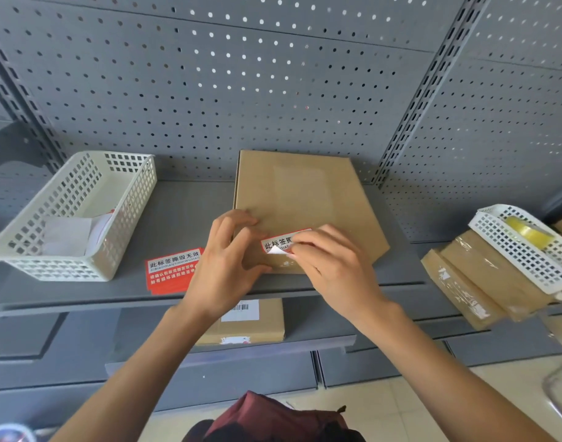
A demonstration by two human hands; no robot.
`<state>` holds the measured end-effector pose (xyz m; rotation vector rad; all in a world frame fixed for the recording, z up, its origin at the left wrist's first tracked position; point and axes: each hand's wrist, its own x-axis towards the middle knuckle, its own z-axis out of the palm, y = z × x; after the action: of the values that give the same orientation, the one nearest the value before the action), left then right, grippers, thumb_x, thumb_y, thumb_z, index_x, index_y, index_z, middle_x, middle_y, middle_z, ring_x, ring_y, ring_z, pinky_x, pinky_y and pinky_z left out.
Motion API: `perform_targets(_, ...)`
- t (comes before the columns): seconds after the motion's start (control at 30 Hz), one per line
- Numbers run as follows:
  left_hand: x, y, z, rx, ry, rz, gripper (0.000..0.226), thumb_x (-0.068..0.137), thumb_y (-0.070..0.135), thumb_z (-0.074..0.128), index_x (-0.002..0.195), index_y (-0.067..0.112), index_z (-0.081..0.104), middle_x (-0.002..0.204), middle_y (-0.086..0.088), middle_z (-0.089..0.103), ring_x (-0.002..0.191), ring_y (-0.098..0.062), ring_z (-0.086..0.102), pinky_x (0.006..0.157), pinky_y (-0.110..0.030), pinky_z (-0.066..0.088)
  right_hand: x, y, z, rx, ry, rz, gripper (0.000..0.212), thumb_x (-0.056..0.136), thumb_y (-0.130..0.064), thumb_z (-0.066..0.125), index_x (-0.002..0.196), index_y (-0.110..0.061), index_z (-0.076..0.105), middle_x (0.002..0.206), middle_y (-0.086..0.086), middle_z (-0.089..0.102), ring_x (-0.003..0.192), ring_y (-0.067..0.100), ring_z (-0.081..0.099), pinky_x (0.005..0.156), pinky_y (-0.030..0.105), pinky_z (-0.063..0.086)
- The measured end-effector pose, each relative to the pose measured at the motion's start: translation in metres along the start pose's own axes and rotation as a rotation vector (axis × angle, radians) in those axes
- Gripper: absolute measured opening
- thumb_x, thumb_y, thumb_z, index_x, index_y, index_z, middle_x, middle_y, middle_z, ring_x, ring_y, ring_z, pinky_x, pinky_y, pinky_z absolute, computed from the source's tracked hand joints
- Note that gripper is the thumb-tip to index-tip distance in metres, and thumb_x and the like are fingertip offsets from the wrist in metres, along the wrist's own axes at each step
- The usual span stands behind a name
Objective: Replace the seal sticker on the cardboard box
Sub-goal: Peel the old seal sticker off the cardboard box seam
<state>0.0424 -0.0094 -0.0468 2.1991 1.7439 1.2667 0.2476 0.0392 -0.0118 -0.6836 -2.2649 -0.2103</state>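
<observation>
Nearest the lens in the head view is a fold of dark red clothing (pixel 273 416), and from either side of it two bare forearms reach up to the grey shelf (pixel 184 218). The cardboard box (pixel 305 193) lies flat there; at its near edge sits the red seal sticker (pixel 278 242), its lower left corner curled up white. The right hand (pixel 334 266) pinches that sticker by its lower edge, while the left hand (pixel 232 253) rests on the box's near left corner, fingers loosely curled, gripping nothing. I judge the peel barely begun: most of the seal looks stuck. A stack of fresh red stickers (pixel 173 271) waits just left of the box, beside a white basket (pixel 72 215) holding what looks like peeled paper
</observation>
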Motion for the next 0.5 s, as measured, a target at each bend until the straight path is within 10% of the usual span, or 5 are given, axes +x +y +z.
perform_targets(0.5, -0.0031, -0.0001, 0.0013, -0.002, -0.001, -0.023, 0.063, 0.062, 0.012, 0.095, 0.115, 0.007, 0.062, 0.131, -0.013, 0.054, 0.128, -0.033, 0.048, 0.101, -0.031, 0.044, -0.0002, -0.0007, 0.0060, 0.048, 0.061, 0.122, 0.022, 0.098, -0.015, 0.067, 0.078, -0.004, 0.071, 0.075, 0.002, 0.072, 0.064, 0.028, 0.056, 0.054, 0.039, 0.049)
